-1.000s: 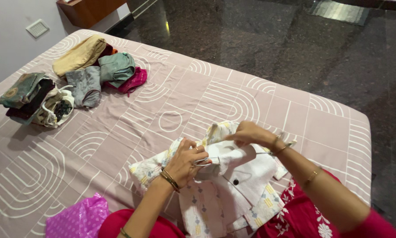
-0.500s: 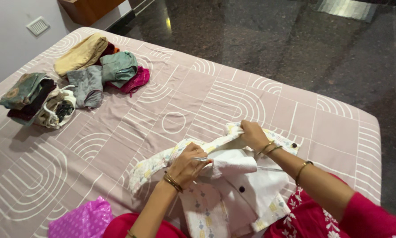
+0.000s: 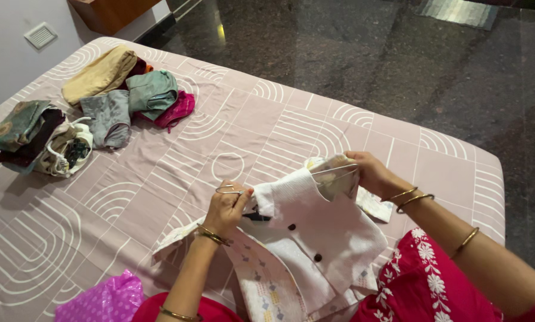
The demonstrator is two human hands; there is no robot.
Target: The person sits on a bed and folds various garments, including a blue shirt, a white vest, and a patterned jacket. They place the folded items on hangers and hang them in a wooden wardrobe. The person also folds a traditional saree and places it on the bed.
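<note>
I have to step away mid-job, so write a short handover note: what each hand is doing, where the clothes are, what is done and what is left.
Left hand: pinches the hook end of a thin wire hanger.
Right hand: grips the far shoulder of the small white buttoned garment, where the hanger wire shows.
The garment is lifted just above the pink patterned bedspread, with a printed piece beneath it.
Done: folded clothes lie in piles at the far left corner.
Left: the white garment and printed piece are not folded. A purple bag lies near the person.
</note>
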